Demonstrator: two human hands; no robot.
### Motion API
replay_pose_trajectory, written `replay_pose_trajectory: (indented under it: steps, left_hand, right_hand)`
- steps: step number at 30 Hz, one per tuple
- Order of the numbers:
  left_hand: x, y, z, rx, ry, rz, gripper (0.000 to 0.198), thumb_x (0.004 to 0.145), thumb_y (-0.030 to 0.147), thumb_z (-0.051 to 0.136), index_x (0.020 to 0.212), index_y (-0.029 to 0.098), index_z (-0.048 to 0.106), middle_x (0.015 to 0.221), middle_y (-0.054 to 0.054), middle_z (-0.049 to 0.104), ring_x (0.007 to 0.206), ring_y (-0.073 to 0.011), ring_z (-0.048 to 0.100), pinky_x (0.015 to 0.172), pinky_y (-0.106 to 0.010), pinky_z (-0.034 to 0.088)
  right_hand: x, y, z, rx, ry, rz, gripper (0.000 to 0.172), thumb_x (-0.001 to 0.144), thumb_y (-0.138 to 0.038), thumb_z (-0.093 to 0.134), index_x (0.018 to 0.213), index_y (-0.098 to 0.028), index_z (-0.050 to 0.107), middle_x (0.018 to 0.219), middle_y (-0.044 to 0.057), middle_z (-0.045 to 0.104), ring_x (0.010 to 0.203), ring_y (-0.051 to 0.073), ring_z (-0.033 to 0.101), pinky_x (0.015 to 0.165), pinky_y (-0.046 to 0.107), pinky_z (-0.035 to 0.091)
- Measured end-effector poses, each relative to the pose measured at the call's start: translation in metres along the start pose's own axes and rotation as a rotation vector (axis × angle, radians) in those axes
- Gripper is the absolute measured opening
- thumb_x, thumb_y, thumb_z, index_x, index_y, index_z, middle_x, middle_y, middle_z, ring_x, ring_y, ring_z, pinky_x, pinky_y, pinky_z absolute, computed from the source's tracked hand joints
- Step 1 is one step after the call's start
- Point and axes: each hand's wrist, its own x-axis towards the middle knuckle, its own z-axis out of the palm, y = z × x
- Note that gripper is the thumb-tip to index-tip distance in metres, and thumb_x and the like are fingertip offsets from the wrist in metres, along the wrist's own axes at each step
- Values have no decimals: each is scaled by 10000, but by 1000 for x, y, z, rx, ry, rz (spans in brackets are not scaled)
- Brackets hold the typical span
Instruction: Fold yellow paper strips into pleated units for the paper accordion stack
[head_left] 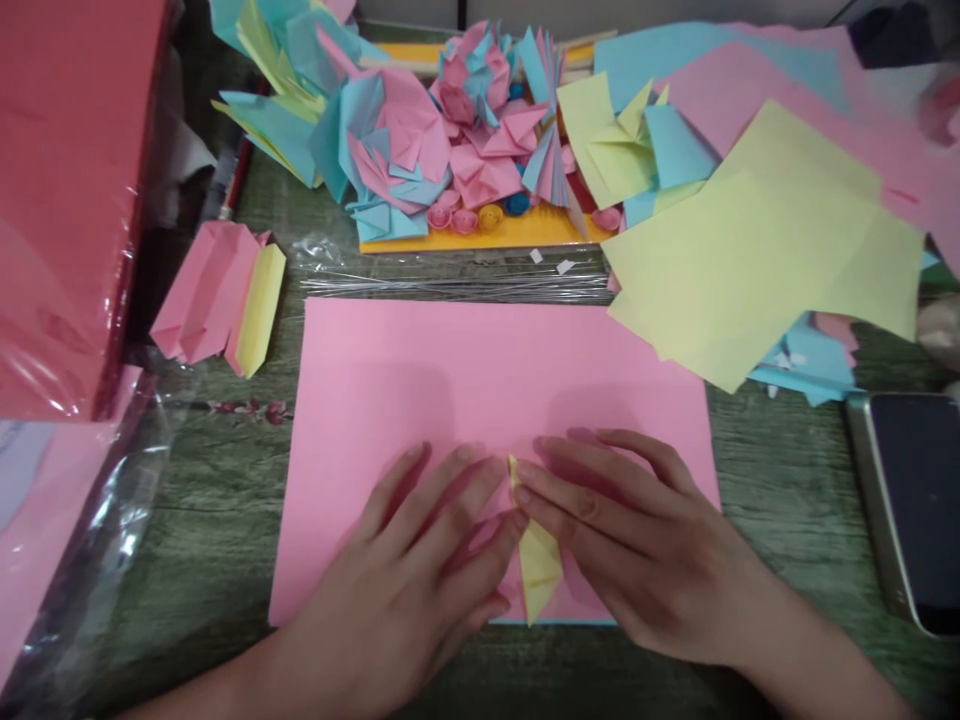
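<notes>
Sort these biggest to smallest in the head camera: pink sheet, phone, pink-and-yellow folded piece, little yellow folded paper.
1. pink sheet
2. phone and pink-and-yellow folded piece: these look alike, and the phone is cut off at the edge, so no ranking.
3. little yellow folded paper

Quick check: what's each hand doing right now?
Left hand: open, fingers flat, fingertips touching the yellow folded paper on the pink sheet.
Right hand: open, fingers flat, fingertips on the same paper.
</notes>
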Motion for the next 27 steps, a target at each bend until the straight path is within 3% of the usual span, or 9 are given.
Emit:
replay_pose_trajectory:
  steps: [14,22,27]
  left_hand:
    - [1,-2,0,54,-66,11,454,838,460,492,1242,255,466,1425,-45,316,1317,-309,223,1059,-548,155]
    - [1,-5,-1,90,-86,38,432,852,461,465,1233,260,474,1437,-44,288,1316,-315,223,1054,-555,162]
    - [1,-3,-2,68,-64,23,422,842,462,485,1214,264,493,1415,-63,331,1311,-309,239,1054,-550,169]
  right_hand:
    - [-3,5,-1,60,0,7,365,825,-160,441,1176,-149,541,1213,61,574,1218,238,395,984,460,303]
    - [-2,8,0,230,61,91,381,787,-125,468,1164,-136,525,1153,89,588,1099,236,467,912,448,401]
    - [2,7,3,177,67,115,379,809,-139,464,1184,-126,523,1143,96,592,1084,235,473,902,440,412]
